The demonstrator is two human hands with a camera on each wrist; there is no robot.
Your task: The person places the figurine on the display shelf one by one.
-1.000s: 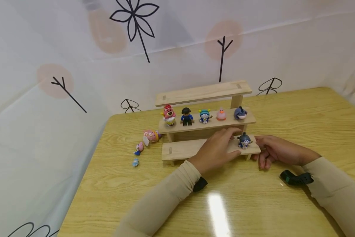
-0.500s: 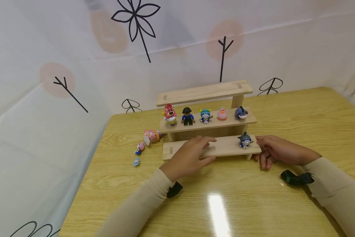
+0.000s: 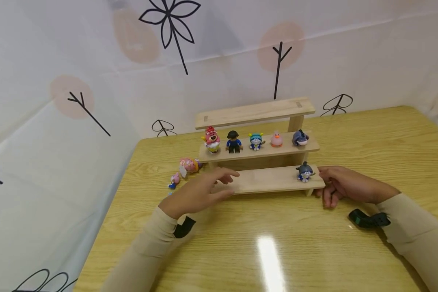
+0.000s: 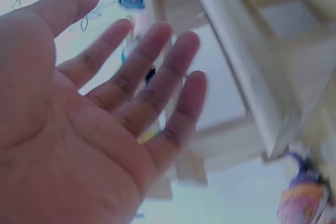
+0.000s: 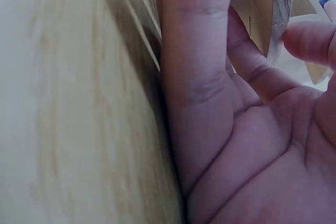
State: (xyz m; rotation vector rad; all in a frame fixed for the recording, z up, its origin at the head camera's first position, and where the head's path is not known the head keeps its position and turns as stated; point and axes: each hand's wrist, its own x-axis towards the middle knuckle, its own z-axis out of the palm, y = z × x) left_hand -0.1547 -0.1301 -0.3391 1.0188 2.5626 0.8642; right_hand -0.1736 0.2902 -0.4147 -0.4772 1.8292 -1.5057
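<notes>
Over the left end of the bottom step of a three-tier wooden display shelf [image 3: 273,179] hovers my left hand [image 3: 198,190], fingers spread and slightly bent. The left wrist view shows this palm [image 4: 79,135] holding nothing. At the shelf's right end my right hand [image 3: 350,185] grips the bottom step's end. One fingertip [image 5: 304,40] presses the board end [image 5: 278,24] in the right wrist view, other fingers curl below. A dark-capped toy figure [image 3: 305,172] sits on this step near the right hand.
On the middle step stand a pink bear [image 3: 212,140], a black-capped figure [image 3: 234,142], a teal-hatted figure [image 3: 256,142], a pink duck [image 3: 276,139] and a grey-blue donkey [image 3: 300,138]. Left of the shelf lie pink toys [image 3: 189,165], [image 3: 175,179] and a mostly hidden blue one.
My left hand has moved left along the bottom step, away from the dark-capped figure, which stays in place. The right hand remains at the shelf's right end.
</notes>
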